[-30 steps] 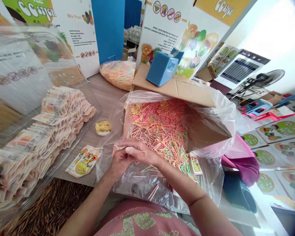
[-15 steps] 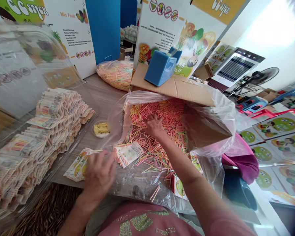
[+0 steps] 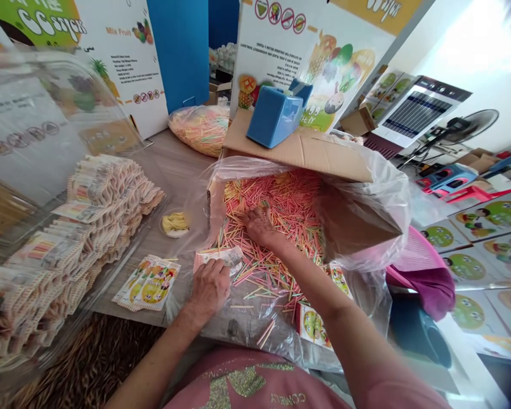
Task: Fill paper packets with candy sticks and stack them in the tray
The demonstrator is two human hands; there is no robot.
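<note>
My right hand (image 3: 259,226) rests among pink and yellow sticks (image 3: 293,199) that spill from a cardboard box lined with clear plastic; its fingers are spread and partly sunk in the sticks. My left hand (image 3: 213,284) lies over the near edge of a small stack of printed packets (image 3: 230,257), fingers bent and pressed together on it. Left of that hand, more yellow-green packets (image 3: 153,284) lie fanned on the table. A round dish (image 3: 175,225) with yellow bands sits beyond them.
A clear bin (image 3: 132,250) full of stacked packets stands at the left. A blue tape dispenser (image 3: 275,116) sits on the box flap. Behind it lies a bag of sticks (image 3: 200,129). A pink basket (image 3: 421,267) is at the right.
My left hand has moved right, from the fanned packets onto the small stack by the box. My right hand has shifted slightly left and down in the sticks.
</note>
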